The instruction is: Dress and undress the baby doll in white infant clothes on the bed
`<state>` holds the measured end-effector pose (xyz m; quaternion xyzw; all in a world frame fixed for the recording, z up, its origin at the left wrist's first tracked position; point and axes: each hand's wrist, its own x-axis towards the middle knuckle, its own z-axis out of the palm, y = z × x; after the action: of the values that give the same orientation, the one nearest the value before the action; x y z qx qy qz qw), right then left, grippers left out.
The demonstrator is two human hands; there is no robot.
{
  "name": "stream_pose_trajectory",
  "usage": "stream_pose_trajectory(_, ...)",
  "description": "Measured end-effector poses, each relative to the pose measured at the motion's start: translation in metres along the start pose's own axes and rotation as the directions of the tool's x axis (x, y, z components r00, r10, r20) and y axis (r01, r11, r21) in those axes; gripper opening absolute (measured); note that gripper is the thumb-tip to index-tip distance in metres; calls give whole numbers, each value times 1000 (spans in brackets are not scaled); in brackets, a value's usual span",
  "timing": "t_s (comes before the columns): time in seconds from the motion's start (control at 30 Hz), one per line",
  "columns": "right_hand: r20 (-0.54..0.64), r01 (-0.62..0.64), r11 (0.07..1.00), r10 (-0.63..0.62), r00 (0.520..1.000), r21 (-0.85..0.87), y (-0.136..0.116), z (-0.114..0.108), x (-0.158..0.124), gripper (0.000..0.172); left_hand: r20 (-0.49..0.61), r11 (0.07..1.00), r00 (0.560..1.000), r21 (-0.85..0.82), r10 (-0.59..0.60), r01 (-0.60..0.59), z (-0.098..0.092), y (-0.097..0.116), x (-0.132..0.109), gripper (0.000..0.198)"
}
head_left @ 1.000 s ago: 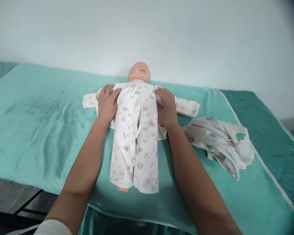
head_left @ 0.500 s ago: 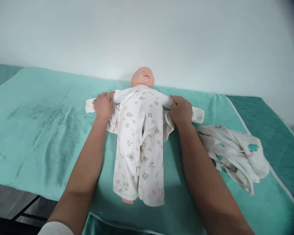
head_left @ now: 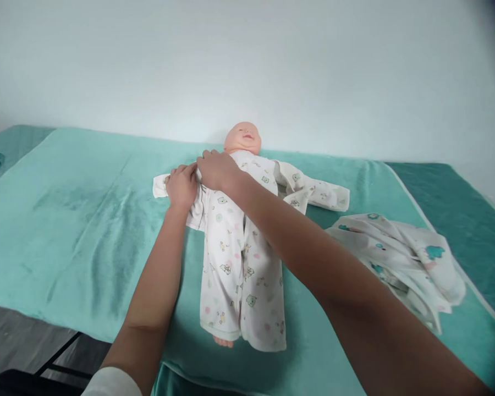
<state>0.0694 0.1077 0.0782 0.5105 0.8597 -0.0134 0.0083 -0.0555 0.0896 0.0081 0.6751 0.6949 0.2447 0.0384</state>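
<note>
A baby doll (head_left: 243, 137) lies on its back, its head toward the wall and some toes showing below one trouser leg. White printed baby trousers (head_left: 225, 269) cover its body up to the neck. A white baby jacket (head_left: 328, 193) is spread around it, sleeves stretched out to both sides. My left hand (head_left: 182, 186) is closed on the jacket's left sleeve near the cuff. Beside it, touching, my right hand (head_left: 215, 169) is closed on cloth at the doll's left-side shoulder; its fingertips are partly hidden.
A crumpled white printed cloth (head_left: 404, 258) lies at the right. Under everything is a light green blanket (head_left: 94, 220) over a darker green cover (head_left: 449, 220). The pale wall (head_left: 247, 60) stands behind. Grey floor (head_left: 20, 335) shows at the lower left.
My right hand has let go of the right sleeve and crossed over the doll to the left sleeve. The right sleeve now lies spread out. My left hand stays on its sleeve.
</note>
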Motion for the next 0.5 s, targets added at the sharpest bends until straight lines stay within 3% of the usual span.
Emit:
stream_pose_trajectory(0.13,70,5,997,1,998,-77,5,1,7,42,-15,1000,1000,-24,1,-2,1,-3,0,50)
stream_pose_trajectory(0.27,155,8,995,7,988,-97,22,-12,-3,45,-45,997,999,-70,-26,23,4,-9,1,49)
stream_pose_trajectory(0.37,155,-14,993,31,987,-114,28,-16,-8,43,-48,993,998,-113,-47,41,8,-13,3,48)
stream_pose_trajectory(0.5,173,101,986,-78,982,-129,19,-12,-1,42,-50,984,997,-172,-55,45,12,-16,5,47)
